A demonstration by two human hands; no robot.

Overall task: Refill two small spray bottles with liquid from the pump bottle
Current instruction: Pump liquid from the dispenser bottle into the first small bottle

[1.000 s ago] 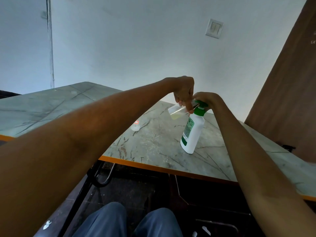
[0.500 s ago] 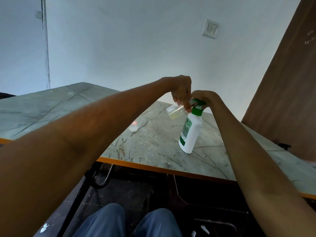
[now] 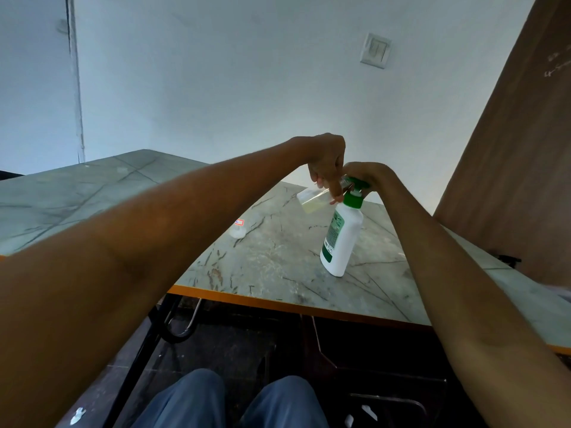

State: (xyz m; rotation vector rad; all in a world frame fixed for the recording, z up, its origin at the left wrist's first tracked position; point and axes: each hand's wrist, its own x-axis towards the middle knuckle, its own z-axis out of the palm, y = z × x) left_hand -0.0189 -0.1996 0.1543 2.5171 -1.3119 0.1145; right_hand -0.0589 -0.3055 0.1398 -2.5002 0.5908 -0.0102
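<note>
Step in hand: I was filling the first small clear plastic spray bottle [image 3: 312, 199], right of centre in the frame, from the white plastic pump bottle with a green pump head and green label [image 3: 341, 239].
Left hand: my left hand [image 3: 329, 163] had its fingers curled down around the neck end of the small bottle, pinching it tilted, its mouth held against the green spout.
Right hand: my right hand [image 3: 367, 174] lay curled over the top of the pump head, gripping it as if pressing down.
Liquid: a shallow pale yellow pool showed in the small bottle; I judged it far from full.
Pump bottle position: it stood on the grey marble-patterned tabletop with an orange edge [image 3: 278, 261], leaning slightly in the wide-angle view, a little back from the near edge.
Second bottle: a small clear object with a red-and-white label [image 3: 238, 227] sat on the table at centre frame, well apart from my hands; probably the other spray bottle, though too small to be sure.
Next move: I judged more pump strokes were needed, keeping mouth and spout aligned so nothing dribbled.
Edges: the orange near edge ran below the pump bottle; a hard press could tip it that way.
Open room: bare tabletop stretched to the left and behind; a brown wooden panel [image 3: 509, 149] closed off the right.
</note>
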